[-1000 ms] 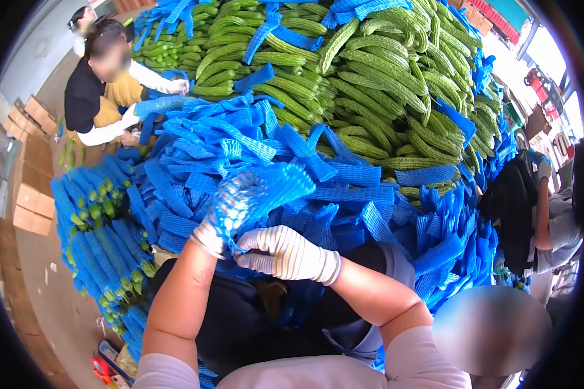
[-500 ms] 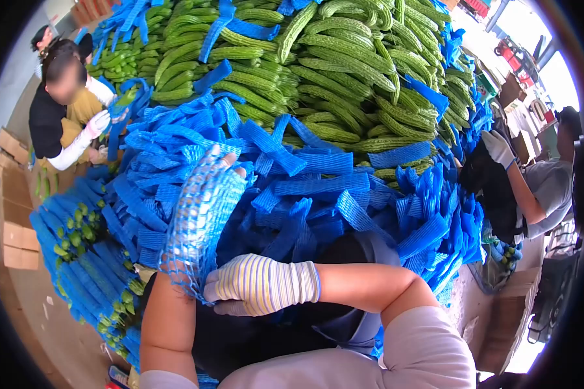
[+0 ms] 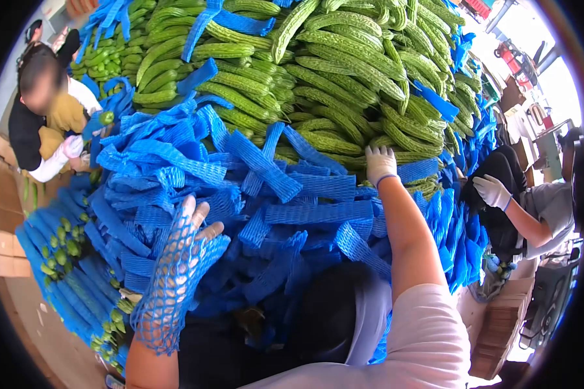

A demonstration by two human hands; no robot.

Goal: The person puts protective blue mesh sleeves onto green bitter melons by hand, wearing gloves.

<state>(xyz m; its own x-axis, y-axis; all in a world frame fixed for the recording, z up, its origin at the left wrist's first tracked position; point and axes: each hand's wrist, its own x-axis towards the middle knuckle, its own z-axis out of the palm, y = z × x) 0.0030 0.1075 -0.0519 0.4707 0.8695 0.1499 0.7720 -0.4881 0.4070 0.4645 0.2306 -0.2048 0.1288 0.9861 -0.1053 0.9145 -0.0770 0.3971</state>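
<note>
My left hand, in a pale glove, has a blue foam-net sleeve stretched over it from wrist to fingers. Its fingertips stick out of the net's end, extended and slightly apart. Out in front, my right hand, in a white glove, lies at the near edge of the pile of bitter melons. Its fingers are spread, with the tips against a bitter melon; whether they grip it I cannot make out. Between my hands lies a heap of loose blue net sleeves.
Net-wrapped bitter melons are stacked at the left. A person works at the far left, and another person with a gloved hand sits at the right. Cardboard stands at the lower right.
My right hand has let go of the net sleeve at my left wrist and reached forward to the bitter melons. My left hand, with the sleeve on it, has moved down and slightly left.
</note>
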